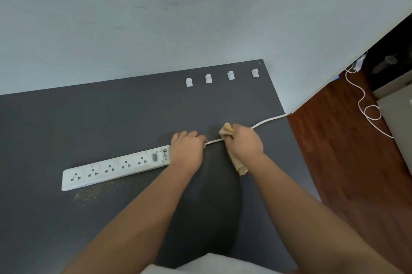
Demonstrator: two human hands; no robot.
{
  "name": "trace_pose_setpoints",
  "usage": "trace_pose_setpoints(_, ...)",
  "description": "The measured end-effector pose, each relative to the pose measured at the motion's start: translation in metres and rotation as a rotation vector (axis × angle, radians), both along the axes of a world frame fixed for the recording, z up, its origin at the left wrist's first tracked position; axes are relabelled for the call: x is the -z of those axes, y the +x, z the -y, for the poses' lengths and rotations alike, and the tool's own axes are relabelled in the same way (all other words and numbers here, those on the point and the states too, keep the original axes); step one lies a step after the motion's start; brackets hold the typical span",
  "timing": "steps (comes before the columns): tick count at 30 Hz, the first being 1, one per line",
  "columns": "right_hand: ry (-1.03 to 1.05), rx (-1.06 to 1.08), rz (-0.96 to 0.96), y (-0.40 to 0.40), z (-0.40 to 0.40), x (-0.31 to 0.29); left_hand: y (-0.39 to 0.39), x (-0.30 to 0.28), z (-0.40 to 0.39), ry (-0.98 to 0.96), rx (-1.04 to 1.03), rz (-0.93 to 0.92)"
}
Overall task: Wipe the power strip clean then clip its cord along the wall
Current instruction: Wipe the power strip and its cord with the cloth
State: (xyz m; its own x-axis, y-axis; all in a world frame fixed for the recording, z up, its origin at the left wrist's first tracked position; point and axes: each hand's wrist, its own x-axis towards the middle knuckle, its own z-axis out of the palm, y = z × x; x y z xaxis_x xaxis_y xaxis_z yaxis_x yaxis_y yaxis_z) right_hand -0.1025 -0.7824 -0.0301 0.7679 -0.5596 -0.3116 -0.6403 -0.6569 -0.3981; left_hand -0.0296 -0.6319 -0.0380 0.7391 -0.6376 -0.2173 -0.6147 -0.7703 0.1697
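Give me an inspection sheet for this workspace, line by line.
Surface: dark grey table, brownish crumbs in front of the strip.
Job's things: white power strip lying flat; four white clips in a row near the wall, all empty; tan cloth.
Clutter: nothing seen.
Hands: left hand grips the cord beside the strip; right hand holds the cloth around the cord.
Cables: strip's cord runs off the table's right edge; thin white cable looped on the floor.
Surroundings: pale wall, wooden floor.

Both hands (217, 143) on the cord (266, 121) (right with cloth (240, 167))
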Motion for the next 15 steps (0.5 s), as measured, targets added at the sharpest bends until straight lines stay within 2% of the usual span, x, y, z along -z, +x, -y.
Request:
trace_pose_setpoints(5,-0.131,0.198,-0.065,-0.016,0.097,-0.005,0.001,0.003,0.0,-0.009,0.025,-0.006)
trace_pose_setpoints(9,-0.134,0.36,-0.112,-0.026,0.147,-0.004,0.0,0.006,0.0,-0.023,0.019,0.001)
trace_pose_setpoints(12,-0.116,0.458,-0.096,-0.026,0.15,-0.004,0.0,0.006,0.001,-0.023,0.017,0.001)
trace_pose_setpoints(15,-0.102,0.398,-0.058,-0.022,0.115,-0.007,-0.001,0.007,0.001,-0.04,0.013,0.001)
